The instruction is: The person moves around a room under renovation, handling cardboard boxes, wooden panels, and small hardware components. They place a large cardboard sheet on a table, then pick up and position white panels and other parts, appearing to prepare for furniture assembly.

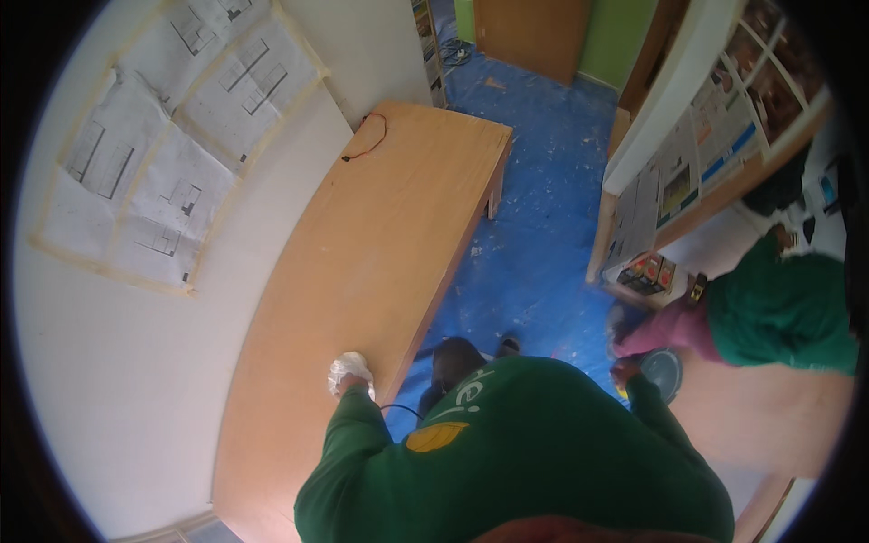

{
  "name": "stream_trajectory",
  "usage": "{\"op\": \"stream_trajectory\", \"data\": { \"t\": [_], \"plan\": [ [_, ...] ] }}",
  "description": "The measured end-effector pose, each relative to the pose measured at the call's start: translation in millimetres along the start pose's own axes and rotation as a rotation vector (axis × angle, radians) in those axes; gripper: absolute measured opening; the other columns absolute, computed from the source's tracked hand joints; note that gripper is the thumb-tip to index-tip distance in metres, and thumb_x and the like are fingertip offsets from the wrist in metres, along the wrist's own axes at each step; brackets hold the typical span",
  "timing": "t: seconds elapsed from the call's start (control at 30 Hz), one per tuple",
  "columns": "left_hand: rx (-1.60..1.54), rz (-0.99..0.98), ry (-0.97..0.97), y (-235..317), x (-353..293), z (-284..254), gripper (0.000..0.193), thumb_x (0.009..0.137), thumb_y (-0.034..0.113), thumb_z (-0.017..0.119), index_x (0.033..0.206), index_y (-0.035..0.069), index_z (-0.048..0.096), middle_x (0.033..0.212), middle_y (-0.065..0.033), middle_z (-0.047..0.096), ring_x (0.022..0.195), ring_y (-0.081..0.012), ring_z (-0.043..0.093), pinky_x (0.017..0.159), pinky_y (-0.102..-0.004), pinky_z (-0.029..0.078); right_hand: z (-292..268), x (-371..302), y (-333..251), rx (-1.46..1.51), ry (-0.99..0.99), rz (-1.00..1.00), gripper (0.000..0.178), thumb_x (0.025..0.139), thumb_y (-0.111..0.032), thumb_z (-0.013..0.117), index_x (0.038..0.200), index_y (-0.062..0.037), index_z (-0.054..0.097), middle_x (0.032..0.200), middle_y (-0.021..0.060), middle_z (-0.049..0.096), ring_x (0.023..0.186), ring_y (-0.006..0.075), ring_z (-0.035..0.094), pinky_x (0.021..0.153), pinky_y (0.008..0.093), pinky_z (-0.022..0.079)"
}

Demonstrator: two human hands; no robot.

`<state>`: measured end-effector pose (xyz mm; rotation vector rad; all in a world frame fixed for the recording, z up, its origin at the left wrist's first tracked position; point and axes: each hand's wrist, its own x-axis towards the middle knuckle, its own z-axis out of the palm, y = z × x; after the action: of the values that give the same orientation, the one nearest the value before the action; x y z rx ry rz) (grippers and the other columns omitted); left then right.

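Note:
On the near part of the long wooden table (362, 262) lies a crumpled white bundle (348, 366), perhaps a rag or plastic wrap. My left hand (350, 386) is closed on it at the near side, pressing it against the tabletop. Out to my right, my right hand (625, 371) hangs low beside a dark round bucket or lid (663, 374). Its fingers look curled, and a small yellow bit (622, 393) shows under them; what it belongs to is hidden. A dark cable (401, 406) runs between my left sleeve and the table edge.
A co-worker in a green top (783, 308) stands close on my right. Blue sheeting (534, 199) covers the floor. A thin red and black cord (373, 138) lies on the table's far end. Taped drawings (181, 136) hang on the left wall; a paper-covered wooden frame (688, 167) stands right.

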<state>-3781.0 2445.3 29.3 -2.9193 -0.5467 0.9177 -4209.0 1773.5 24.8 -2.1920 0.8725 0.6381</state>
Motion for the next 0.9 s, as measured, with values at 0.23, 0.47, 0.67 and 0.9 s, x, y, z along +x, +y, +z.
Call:
{"op": "stream_trajectory", "data": {
  "t": [0.23, 0.47, 0.67, 0.9],
  "plan": [
    [-0.164, 0.599, 0.161, 196, 42, -29, 0.031, 0.087, 0.030, 0.055, 0.096, 0.005, 0.070, 0.109, -0.0210, 0.065, 0.105, -0.0371, 0.061, 0.090, -0.0442, 0.049, -132, 177, -142, 1.139, -0.026, -0.018, 0.012, 0.086, -0.021, 0.063, 0.087, -0.0092, 0.064, 0.071, 0.0013, 0.060, 0.056, 0.0120, 0.056, 0.046, 0.0283, 0.042],
    [-0.503, 1.164, 0.092, 518, 28, -155, 0.014, 0.077, 0.023, 0.069, 0.078, 0.009, 0.068, 0.089, -0.0162, 0.064, 0.090, -0.0378, 0.060, 0.080, -0.0454, 0.049, -283, 263, -320, 0.332, 0.177, -0.496, 0.033, 0.087, -0.018, 0.065, 0.117, -0.0064, 0.063, 0.098, 0.0103, 0.063, 0.088, 0.0216, 0.061, 0.072, 0.0323, 0.050],
    [-0.234, 1.814, 0.003, 752, -65, -250, 0.011, 0.075, 0.022, 0.068, 0.076, 0.011, 0.067, 0.086, -0.0102, 0.061, 0.087, -0.0327, 0.059, 0.076, -0.0449, 0.047, -416, 306, -392, -0.178, 0.435, -0.678, 0.058, 0.075, -0.010, 0.068, 0.132, -0.0148, 0.055, 0.137, 0.0184, 0.046, 0.120, 0.0388, 0.046, 0.098, 0.0438, 0.042],
    [-0.156, 1.940, -0.004, 923, -97, -278, 0.010, 0.080, 0.021, 0.065, 0.085, 0.012, 0.067, 0.094, -0.0083, 0.061, 0.091, -0.0319, 0.059, 0.078, -0.0463, 0.047, -505, 442, -328, -0.267, 0.501, -0.747, 0.023, 0.070, -0.011, 0.072, 0.093, -0.0131, 0.073, 0.118, 0.0145, 0.062, 0.121, 0.0312, 0.050, 0.106, 0.0500, 0.033]
  ]
}}
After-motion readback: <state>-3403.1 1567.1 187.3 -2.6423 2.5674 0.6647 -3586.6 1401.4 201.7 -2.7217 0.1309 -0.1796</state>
